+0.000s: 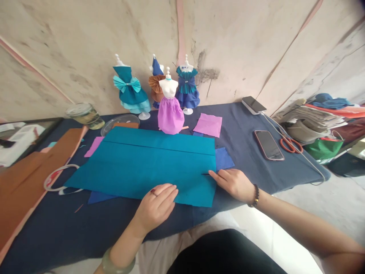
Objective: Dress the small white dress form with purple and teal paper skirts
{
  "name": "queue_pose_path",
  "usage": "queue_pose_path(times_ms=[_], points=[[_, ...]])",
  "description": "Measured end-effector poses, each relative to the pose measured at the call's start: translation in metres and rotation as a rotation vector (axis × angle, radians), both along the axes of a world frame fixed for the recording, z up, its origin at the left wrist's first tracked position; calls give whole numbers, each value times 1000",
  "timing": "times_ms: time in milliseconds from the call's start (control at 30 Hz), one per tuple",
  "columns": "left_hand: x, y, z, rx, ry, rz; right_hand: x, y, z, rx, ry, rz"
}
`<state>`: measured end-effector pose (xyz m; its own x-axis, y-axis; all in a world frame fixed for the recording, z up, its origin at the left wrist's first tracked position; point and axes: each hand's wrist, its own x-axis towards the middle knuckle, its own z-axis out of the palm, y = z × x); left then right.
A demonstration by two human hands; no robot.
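Observation:
A large teal fabric sheet (148,163) lies flat on the dark blue tablecloth (245,152), with a folded band along its far edge. My left hand (156,205) rests palm down on the sheet's near edge, fingers stretched out together. My right hand (232,182) sits at the sheet's right edge, fingers curled, its index finger touching a small dark thing, perhaps a pin, that I cannot make out. A blue fabric scrap (224,158) pokes out from under the teal sheet beside that hand.
Several small mannequins in paper-like dresses stand at the back, a purple-skirted one (170,108) nearest. Purple squares (208,125), a phone (268,145), orange scissors (291,144), a jar (85,115), brown fabric (25,175) and a tape loop (57,177) surround the sheet.

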<state>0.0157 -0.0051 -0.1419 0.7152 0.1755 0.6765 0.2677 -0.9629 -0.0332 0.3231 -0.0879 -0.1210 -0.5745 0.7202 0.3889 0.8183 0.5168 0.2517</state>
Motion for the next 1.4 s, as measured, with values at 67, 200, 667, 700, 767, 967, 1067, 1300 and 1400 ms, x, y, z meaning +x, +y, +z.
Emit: queue_pose_path(times_ms=[67, 200, 667, 700, 767, 967, 1067, 1300, 1400], points=[[0, 0, 0, 2, -3, -2, 1, -1, -1, -6, -1, 0], [0, 0, 1, -3, -3, -5, 3, 0, -3, -2, 23, -5], [-2, 0, 0, -1, 10, -5, -10, 16, -3, 0, -46, 25], [-1, 0, 0, 1, 9, -5, -10, 16, -3, -1, -46, 25], [-1, 0, 1, 1, 4, -6, -11, 15, -1, -7, -50, 23], [0, 0, 2, -6, -3, -10, -12, 14, 1, -17, -47, 30], [0, 0, 2, -11, -2, -8, -13, 14, 1, -21, -58, 22], [0, 0, 0, -5, -13, -12, -16, 20, -3, -60, -82, -7], [0, 0, 0, -8, -18, -13, -19, 24, -4, -75, -74, 9]])
